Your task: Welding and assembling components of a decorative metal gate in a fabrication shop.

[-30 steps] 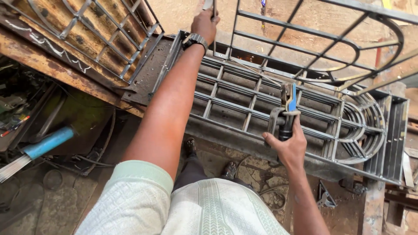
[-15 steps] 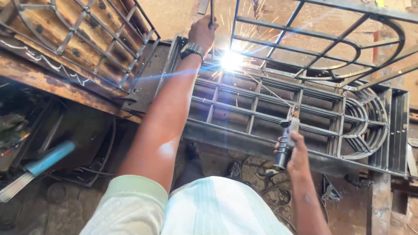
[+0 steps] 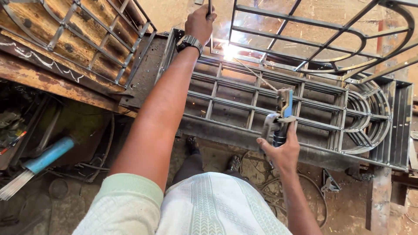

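Biggest thing I see is the grey steel window grille (image 3: 261, 104) lying flat on its side between my two hands, its straight bars running away toward an arched end well off to the right of my right hand. Above it, past my right hand and reaching up out of view, stands a second grille frame (image 3: 322, 39) with a curved top, tilted toward me. Off to the left of my left arm a rusty grille panel (image 3: 74, 39) leans on a rust-stained steel bench (image 3: 52, 78). My left hand (image 3: 201, 21), wearing a dark wristwatch (image 3: 190, 42), is stretched out and closed around a thin upright metal bar (image 3: 210, 8) at the far edge of the flat grille. My right hand (image 3: 281, 150) is closed around the black grip of a welding electrode holder (image 3: 281, 117) with a blue clamp lever, held just over the near side of the grille; its thin electrode rod (image 3: 257, 76) slants up toward my left hand. At the rod's tip a bright white arc (image 3: 229, 51) flares, just beside my left wrist, with a few sparks scattered around it. Down low, far left of my left elbow, a blue packet of welding rods (image 3: 41, 161) lies on the floor.
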